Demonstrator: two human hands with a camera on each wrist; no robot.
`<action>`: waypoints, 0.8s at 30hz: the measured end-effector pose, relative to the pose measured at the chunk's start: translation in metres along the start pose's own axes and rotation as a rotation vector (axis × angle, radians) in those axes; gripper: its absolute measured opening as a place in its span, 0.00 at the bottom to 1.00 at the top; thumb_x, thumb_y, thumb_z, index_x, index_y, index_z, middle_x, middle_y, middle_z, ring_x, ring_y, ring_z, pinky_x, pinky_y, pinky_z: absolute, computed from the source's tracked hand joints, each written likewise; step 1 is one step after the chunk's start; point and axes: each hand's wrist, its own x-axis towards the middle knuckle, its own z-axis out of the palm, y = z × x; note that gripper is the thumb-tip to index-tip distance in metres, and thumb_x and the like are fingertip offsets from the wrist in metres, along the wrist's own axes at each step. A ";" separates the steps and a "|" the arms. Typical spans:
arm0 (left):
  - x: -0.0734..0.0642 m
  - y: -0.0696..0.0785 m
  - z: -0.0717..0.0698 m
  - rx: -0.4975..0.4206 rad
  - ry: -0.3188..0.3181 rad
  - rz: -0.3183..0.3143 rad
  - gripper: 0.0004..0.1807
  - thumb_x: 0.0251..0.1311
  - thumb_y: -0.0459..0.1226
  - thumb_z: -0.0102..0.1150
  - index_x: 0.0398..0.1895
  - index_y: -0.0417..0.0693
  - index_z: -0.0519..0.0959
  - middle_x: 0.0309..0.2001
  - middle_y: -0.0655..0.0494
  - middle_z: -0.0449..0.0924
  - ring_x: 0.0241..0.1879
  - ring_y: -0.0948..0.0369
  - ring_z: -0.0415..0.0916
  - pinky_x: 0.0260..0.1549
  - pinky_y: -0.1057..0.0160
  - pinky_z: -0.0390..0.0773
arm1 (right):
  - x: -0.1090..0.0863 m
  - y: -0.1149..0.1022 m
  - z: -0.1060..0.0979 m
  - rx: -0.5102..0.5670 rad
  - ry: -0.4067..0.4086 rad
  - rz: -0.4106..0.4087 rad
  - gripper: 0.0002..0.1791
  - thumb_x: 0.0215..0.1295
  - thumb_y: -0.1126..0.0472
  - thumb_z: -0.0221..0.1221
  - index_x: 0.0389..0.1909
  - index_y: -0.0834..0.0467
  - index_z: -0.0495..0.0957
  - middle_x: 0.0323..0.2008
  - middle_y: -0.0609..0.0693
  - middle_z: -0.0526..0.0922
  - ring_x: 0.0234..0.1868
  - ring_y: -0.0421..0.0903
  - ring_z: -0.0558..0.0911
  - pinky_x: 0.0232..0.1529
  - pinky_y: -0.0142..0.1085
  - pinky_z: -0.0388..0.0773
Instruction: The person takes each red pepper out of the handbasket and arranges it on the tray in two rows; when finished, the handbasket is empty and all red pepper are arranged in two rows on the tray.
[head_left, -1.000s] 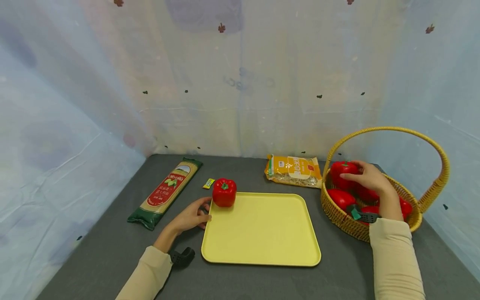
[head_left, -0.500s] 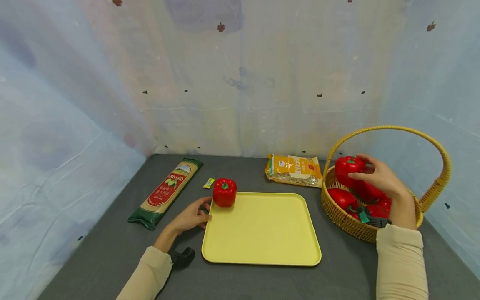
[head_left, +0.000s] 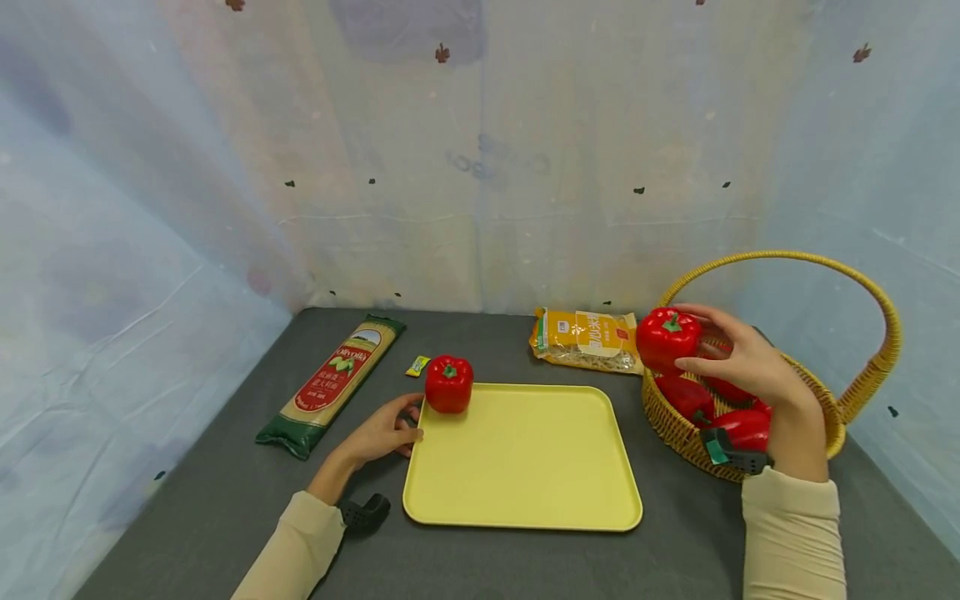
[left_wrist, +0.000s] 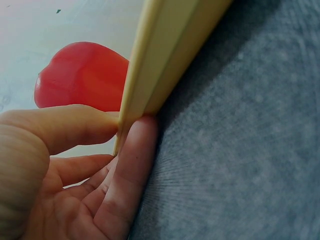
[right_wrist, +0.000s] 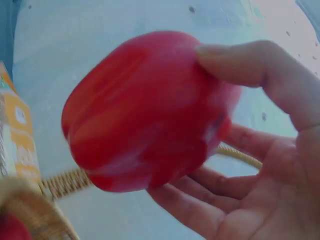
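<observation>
My right hand (head_left: pixel 742 354) grips a red bell pepper (head_left: pixel 667 337) with a green stem, thumb on one side and fingers on the other. The pepper hangs over the left rim of the wicker basket (head_left: pixel 678 442); in the right wrist view the held pepper (right_wrist: pixel 145 110) fills the middle. More red peppers (head_left: pixel 742 429) lie in the basket, partly hidden by my wrist. My left hand (head_left: pixel 381 432) pinches the left edge of the yellow tray (head_left: pixel 525 458), thumb above and fingers below the rim (left_wrist: pixel 145 65). Another red bell pepper (head_left: pixel 448 387) stands upright in the tray's far left corner.
A long green and beige pasta packet (head_left: pixel 333 383) lies left of the tray, with a small yellow packet (head_left: pixel 417 367) beside it. An orange food bag (head_left: pixel 585 340) lies behind, next to the basket. The tall basket handle (head_left: pixel 780 255) arches over the basket.
My right hand has lifted the bell pepper up out of the basket and moved it left over the rim. My left hand and the tray have stayed put.
</observation>
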 end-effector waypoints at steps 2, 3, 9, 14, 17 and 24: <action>-0.003 0.007 0.000 0.000 -0.002 -0.001 0.32 0.60 0.27 0.54 0.66 0.32 0.55 0.46 0.37 0.65 0.28 0.55 0.72 0.27 0.59 0.81 | 0.004 -0.003 0.008 0.044 -0.013 -0.020 0.38 0.58 0.62 0.63 0.68 0.56 0.58 0.61 0.58 0.65 0.52 0.34 0.73 0.43 0.27 0.77; -0.005 0.011 0.001 -0.002 -0.002 -0.001 0.32 0.60 0.27 0.54 0.66 0.31 0.55 0.46 0.37 0.65 0.28 0.55 0.72 0.27 0.59 0.81 | 0.006 -0.004 0.012 0.070 -0.017 -0.027 0.37 0.57 0.63 0.64 0.67 0.56 0.59 0.61 0.58 0.65 0.52 0.36 0.73 0.44 0.27 0.77; -0.008 0.015 0.001 -0.005 0.002 0.005 0.31 0.61 0.27 0.54 0.66 0.31 0.55 0.46 0.37 0.64 0.28 0.56 0.72 0.27 0.60 0.81 | 0.023 -0.006 0.034 0.176 -0.029 -0.094 0.35 0.55 0.68 0.64 0.64 0.58 0.61 0.58 0.56 0.67 0.54 0.42 0.74 0.46 0.29 0.77; -0.006 0.013 0.000 -0.007 0.000 0.002 0.32 0.61 0.27 0.54 0.66 0.32 0.55 0.46 0.36 0.64 0.28 0.56 0.72 0.27 0.60 0.81 | 0.038 -0.010 0.052 0.215 -0.040 -0.157 0.36 0.54 0.69 0.64 0.65 0.60 0.61 0.59 0.58 0.66 0.55 0.47 0.71 0.46 0.30 0.77; -0.007 0.013 0.000 -0.009 0.001 0.000 0.32 0.60 0.27 0.54 0.66 0.32 0.55 0.46 0.36 0.64 0.28 0.56 0.72 0.27 0.61 0.81 | 0.046 -0.015 0.063 0.248 -0.047 -0.159 0.36 0.54 0.69 0.64 0.64 0.59 0.61 0.59 0.57 0.66 0.55 0.49 0.70 0.49 0.30 0.76; -0.008 0.014 0.001 -0.014 0.003 -0.007 0.31 0.60 0.27 0.54 0.66 0.32 0.56 0.47 0.36 0.64 0.28 0.56 0.72 0.27 0.60 0.81 | 0.061 -0.018 0.086 0.309 -0.077 -0.208 0.36 0.55 0.71 0.63 0.65 0.60 0.61 0.59 0.57 0.66 0.56 0.48 0.70 0.54 0.31 0.72</action>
